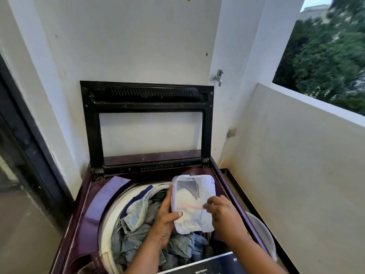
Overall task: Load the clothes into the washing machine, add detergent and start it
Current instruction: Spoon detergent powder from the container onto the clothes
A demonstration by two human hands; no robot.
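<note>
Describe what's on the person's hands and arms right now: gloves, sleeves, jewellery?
Nothing visible. The left hand and right hand are bare, with no gloves, rings or watch showing. Both forearms are uncovered to the frame's bottom edge, so no sleeve is in view. Fingernails look short and unpainted.

The washing machine is cut off by the bottom edge, so its front and most of the control panel fall out of view; the panel's print is too small and blurred to read. Both forearms leave the picture at the bottom. The left hand hides part of the clothes in the drum, and the translucent plastic container covers the drum's far right side — its pale contents show only as a blur through the lid. The right hand hides the container's right edge. A white bucket is mostly behind the right arm. Trees outside are smeared — no detail.
</note>
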